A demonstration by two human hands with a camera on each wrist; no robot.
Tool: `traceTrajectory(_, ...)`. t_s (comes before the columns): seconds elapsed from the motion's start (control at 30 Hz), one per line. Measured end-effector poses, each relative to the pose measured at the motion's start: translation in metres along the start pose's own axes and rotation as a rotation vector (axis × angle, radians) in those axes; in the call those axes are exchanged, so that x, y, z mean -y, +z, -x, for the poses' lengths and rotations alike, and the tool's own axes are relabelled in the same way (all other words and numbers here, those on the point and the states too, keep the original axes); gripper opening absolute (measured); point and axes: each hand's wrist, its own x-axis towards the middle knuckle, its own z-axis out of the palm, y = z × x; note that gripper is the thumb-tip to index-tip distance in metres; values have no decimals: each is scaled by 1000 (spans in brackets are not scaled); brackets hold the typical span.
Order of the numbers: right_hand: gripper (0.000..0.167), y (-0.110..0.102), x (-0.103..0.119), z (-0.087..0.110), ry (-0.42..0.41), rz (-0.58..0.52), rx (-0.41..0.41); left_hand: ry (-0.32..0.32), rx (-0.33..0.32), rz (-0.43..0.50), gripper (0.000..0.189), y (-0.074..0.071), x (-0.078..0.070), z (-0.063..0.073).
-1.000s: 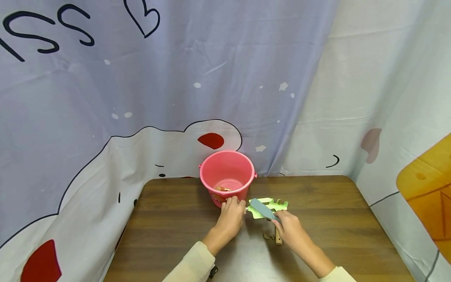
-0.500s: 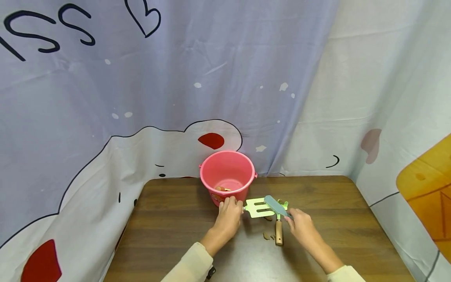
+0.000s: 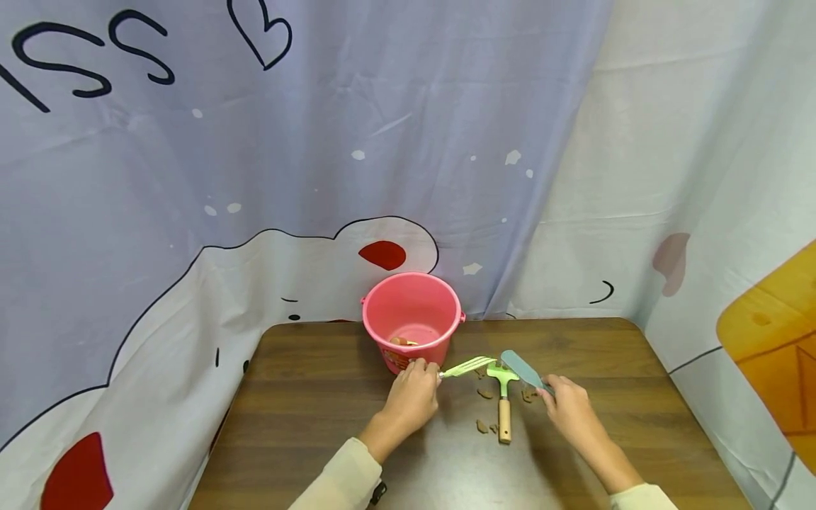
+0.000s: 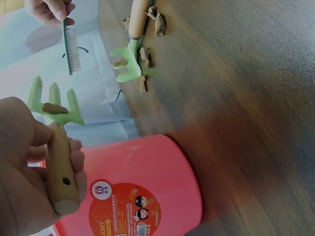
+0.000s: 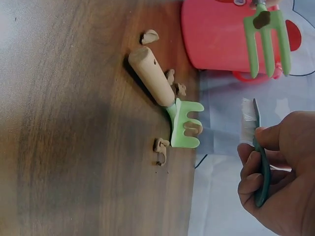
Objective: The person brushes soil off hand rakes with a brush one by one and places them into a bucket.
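Observation:
My left hand [image 3: 413,397] grips the wooden handle of a small green garden fork [image 4: 59,167], held above the table beside the pink bucket [image 3: 411,301]. A brown crumb [image 4: 54,108] lies on the base of its tines. In my right hand [image 3: 569,407] is a blue-green brush [image 3: 521,368] with white bristles [image 5: 248,120], pinched by the handle and apart from the fork. Between the hands a little green hand rake [image 3: 504,418] lies on the table, wooden handle towards me, with a brown piece [image 5: 193,129] at its tines.
Several brown crumbs [image 3: 484,394] are scattered on the wooden table [image 3: 306,411] around the rake. Inside the bucket lie some brownish pieces [image 3: 401,341]. A printed curtain [image 3: 319,142] hangs right behind the table's back edge.
The brush has moved right, off the fork, with my right hand. The fork has turned from flat to nearly edge-on in the head view, uncovering the rake's head and crumbs.

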Motion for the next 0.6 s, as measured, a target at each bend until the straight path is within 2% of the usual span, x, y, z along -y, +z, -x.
traceTrajectory(0.1,16,-2,-1,1,13,-1,4,-7,26,51,11,0,0,-1)
traceTrajectory(0.23,15,-2,1,1,18,-3,-4,-48,90,157,11,-2,0,-2)
traceTrajectory(0.37,14,-4,4,1,21,-9,-1,-100,145,253,22,-3,2,-2)
traceTrajectory(0.47,14,-5,6,1,26,-17,7,-95,139,282,28,-3,4,-2)
traceTrajectory(0.6,14,-8,9,1,27,-27,3,-43,86,285,28,-3,6,-2)
